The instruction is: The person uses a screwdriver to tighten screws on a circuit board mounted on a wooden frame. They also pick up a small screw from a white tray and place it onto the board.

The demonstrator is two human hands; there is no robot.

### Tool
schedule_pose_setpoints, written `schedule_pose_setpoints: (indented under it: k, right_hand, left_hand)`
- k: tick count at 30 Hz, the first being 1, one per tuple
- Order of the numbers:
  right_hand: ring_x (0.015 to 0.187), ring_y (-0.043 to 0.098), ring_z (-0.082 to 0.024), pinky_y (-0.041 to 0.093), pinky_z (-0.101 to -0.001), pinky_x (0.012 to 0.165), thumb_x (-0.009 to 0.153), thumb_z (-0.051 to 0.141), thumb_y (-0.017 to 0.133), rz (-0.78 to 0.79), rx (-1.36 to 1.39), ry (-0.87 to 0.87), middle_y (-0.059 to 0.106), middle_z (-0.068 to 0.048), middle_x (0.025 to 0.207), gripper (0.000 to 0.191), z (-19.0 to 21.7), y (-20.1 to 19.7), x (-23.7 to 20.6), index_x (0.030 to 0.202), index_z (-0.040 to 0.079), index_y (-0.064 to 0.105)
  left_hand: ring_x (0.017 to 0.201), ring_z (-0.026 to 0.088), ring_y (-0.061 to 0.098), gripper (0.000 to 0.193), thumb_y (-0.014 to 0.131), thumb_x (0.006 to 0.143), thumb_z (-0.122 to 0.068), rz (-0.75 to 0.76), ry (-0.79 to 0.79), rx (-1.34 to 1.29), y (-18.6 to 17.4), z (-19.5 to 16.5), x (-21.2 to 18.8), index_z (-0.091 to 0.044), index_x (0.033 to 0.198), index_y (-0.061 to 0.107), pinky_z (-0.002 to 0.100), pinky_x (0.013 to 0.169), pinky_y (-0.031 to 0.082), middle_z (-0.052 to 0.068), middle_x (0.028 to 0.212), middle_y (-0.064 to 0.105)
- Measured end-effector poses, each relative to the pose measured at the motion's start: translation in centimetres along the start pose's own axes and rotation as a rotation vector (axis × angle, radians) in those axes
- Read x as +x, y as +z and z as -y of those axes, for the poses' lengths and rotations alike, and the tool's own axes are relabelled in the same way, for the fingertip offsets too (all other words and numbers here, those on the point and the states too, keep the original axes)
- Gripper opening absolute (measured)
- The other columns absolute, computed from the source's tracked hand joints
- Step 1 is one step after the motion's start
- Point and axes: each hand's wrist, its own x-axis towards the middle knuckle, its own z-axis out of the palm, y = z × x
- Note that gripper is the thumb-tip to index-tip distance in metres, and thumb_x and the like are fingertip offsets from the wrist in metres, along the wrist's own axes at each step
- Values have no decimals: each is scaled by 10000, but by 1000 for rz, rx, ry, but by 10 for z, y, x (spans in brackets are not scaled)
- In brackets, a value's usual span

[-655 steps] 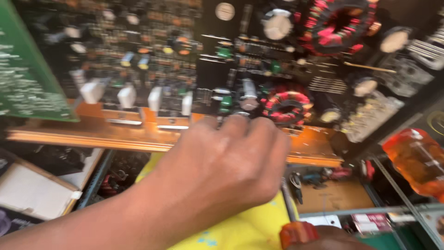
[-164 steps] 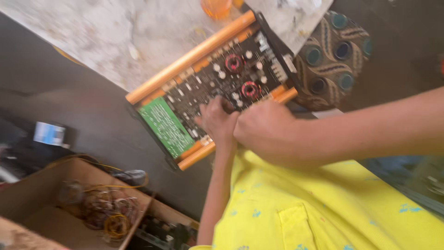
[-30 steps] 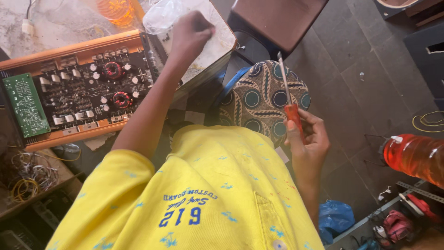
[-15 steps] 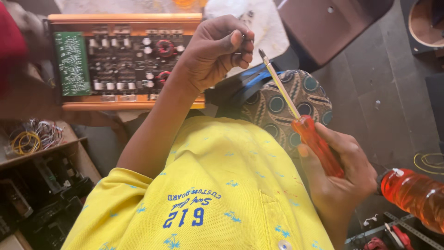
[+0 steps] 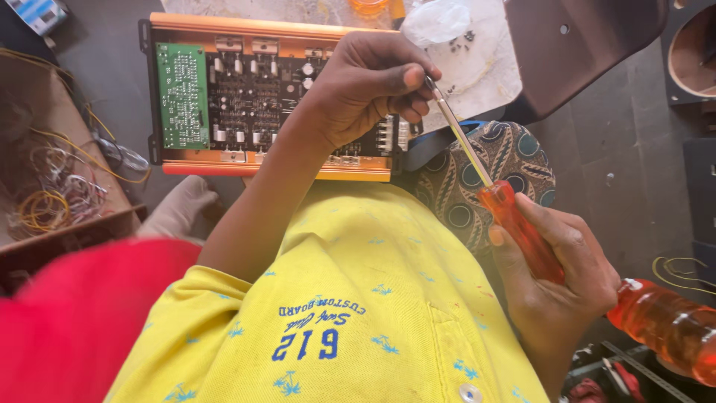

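screwdriver [image 5: 501, 205]: orange handle gripped in right hand [image 5: 556, 280], over patterned cloth [image 5: 485, 168] | left hand [image 5: 365, 86] pinches its metal tip, above open amplifier board [image 5: 253, 97] in orange case | orange bottle [image 5: 671, 332] at right

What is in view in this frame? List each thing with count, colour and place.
Amplifier chassis: one, orange, top centre, open.
Circuit board: one, green, at the chassis's left end.
Screwdriver: one, orange handle, steel shaft, centre right.
Patterned cushion: one, dark with teal circles, under the shaft.
Bottle: one, orange, bottom right.
Wire tangle: yellow and white, in the box at left.
Yellow shirt: one, bottom centre.
Left hand: pinches the shaft tip.
Right hand: grips the handle.
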Motion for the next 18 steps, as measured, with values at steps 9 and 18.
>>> schedule_pose_setpoints:
  k: [9,18]
  right_hand:
    - [1096,726,-186,581,-275,1003,891,-116,723,141,93,220,722,-151,1157,350,14,24,9,1230,-50,668]
    - [818,627,-128,503,-222,654,934,4,735,139,261,498,659,-107,1134,369,17,68,3,1279,-41,615]
  left_hand:
    - [840,213,763,224,761,994,-71,7,-45,34,-40,6,-23,95,1139,723,329,778,651,170,952,761]
    - [1013,275,769,273,710,1016,-158,-257,-198,-278,-69,32,-80,57,1174,650,418,941,646,231,1167,737]
